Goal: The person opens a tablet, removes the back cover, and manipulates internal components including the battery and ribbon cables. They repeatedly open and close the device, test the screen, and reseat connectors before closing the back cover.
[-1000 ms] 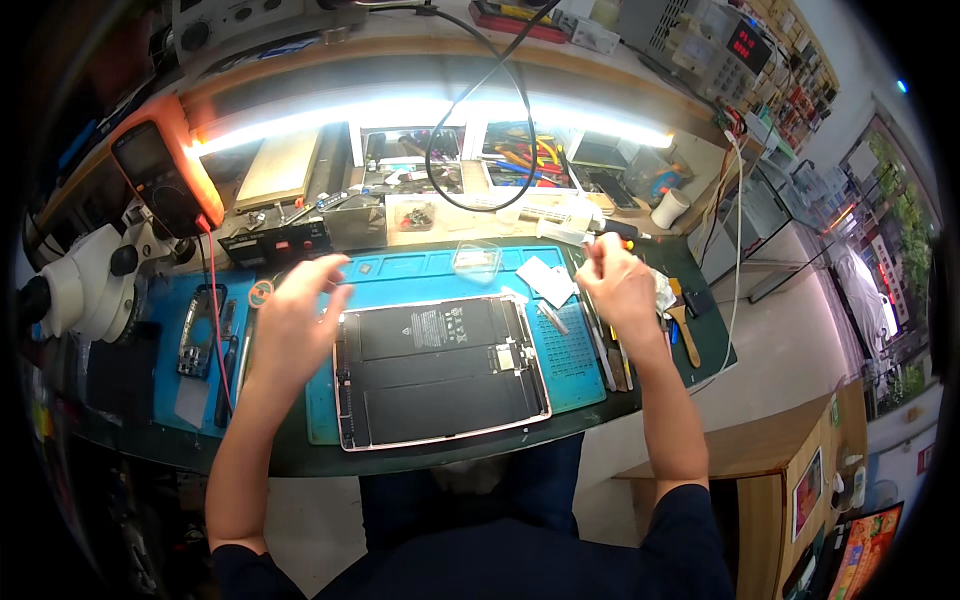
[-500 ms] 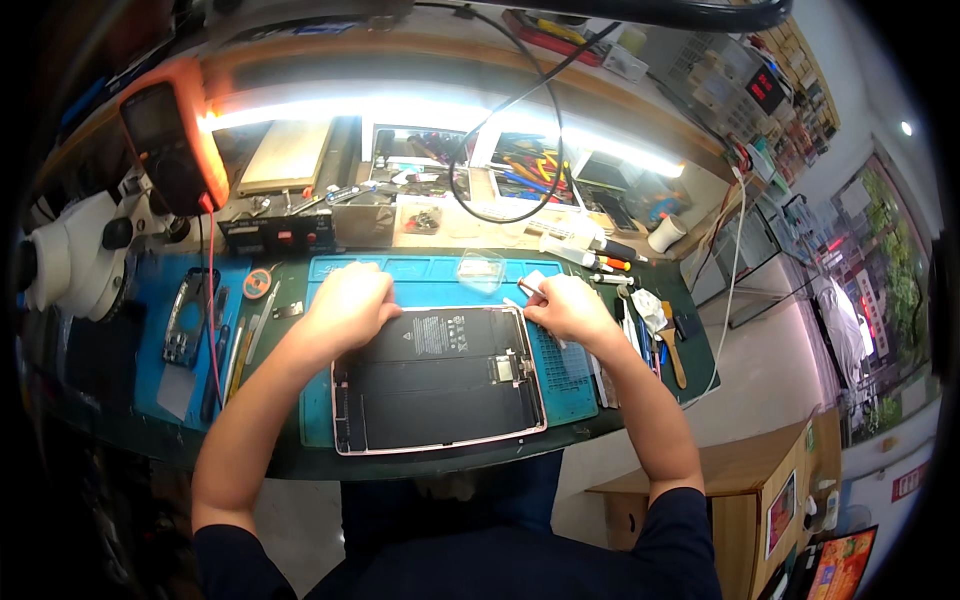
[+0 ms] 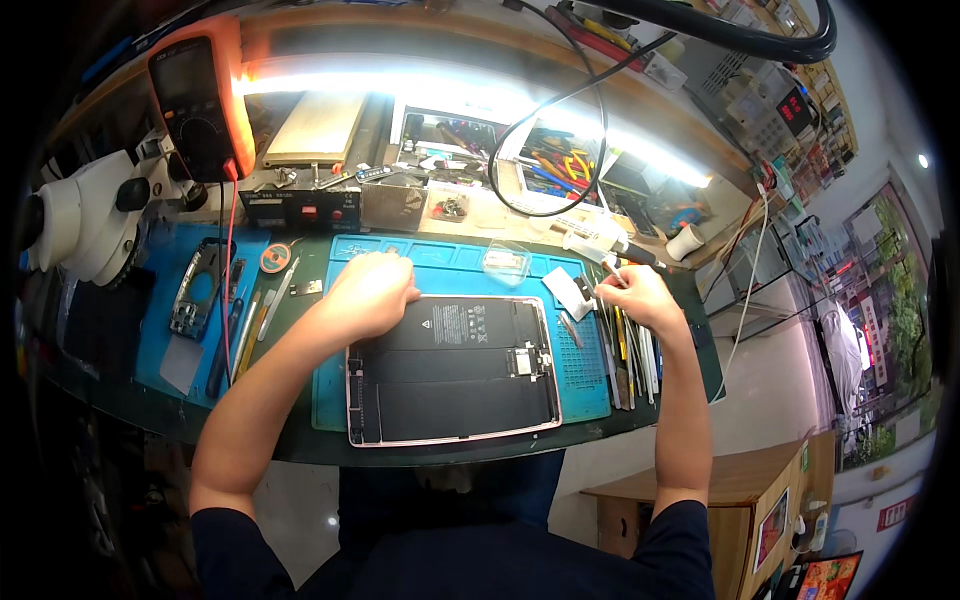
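Observation:
An opened tablet (image 3: pixel 455 400) lies on a blue work mat (image 3: pixel 330 395), its black batteries and inner parts facing up within a pale pink frame. My left hand (image 3: pixel 375 292) is closed at the tablet's far left corner, thumb against the edge; its other fingertips are hidden. To the right, past the mat's edge, my right hand (image 3: pixel 645 297) pinches a slim tool (image 3: pixel 614 271), too small to name exactly. Beside that hand, a white card-like piece (image 3: pixel 568 292) rests on the mat. A clear plastic box (image 3: pixel 506 262) stands beyond the tablet.
Several slim hand tools (image 3: pixel 630 360) lie right of the mat. At the left are a phone frame (image 3: pixel 197 290), a solder spool (image 3: pixel 275 258) and a white microscope (image 3: pixel 90 220). An orange multimeter (image 3: pixel 200 105) stands behind. A black cable (image 3: pixel 497 170) loops above the bench.
My right hand has moved right, from the tablet's far right corner to the tools beside the mat. The white piece now lies uncovered. My left hand stays at the tablet; the whole view has shifted slightly.

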Demonstrator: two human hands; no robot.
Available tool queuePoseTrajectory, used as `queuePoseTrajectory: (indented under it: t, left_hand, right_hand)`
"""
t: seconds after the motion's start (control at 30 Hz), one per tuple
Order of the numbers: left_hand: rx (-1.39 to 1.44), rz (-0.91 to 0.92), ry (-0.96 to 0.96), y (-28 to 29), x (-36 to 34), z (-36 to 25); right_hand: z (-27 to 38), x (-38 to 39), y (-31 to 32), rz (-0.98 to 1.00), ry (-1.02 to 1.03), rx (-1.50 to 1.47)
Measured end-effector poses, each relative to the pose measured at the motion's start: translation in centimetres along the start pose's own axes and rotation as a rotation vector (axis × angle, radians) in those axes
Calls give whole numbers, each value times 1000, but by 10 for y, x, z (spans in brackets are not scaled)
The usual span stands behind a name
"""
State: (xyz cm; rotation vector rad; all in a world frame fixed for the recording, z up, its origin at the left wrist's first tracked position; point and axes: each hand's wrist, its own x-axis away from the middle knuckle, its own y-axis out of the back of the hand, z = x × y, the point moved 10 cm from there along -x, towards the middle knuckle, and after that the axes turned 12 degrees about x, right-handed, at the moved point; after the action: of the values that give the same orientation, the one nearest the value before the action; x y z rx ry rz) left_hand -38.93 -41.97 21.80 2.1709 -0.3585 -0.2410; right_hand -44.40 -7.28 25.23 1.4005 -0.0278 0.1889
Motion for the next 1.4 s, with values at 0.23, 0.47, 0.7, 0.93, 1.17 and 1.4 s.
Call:
queuePoseTrajectory:
  t: [0.23, 0.47, 0.7, 0.93, 1.17, 1.4]
  left_hand:
    - [-40, -37, -13, 7, 4, -4]
    - [455, -247, 57, 66, 21, 5]
    - [745, -160, -60, 67, 24, 18]
    - [488, -122, -162, 47, 29, -18]
    - [189, -345, -201, 63, 30, -11]
    - [202, -316, -171, 56, 27, -5]
  right_hand:
    - [63, 43, 30, -369, 144, -454]
    - [156, 79, 14, -202, 449, -667]
    - [198, 92, 8, -338, 659, -686]
    - [155, 94, -14, -490, 840, -527]
    - [162, 97, -29, -459, 881, -537]
    - [160, 91, -27, -431, 837, -550]
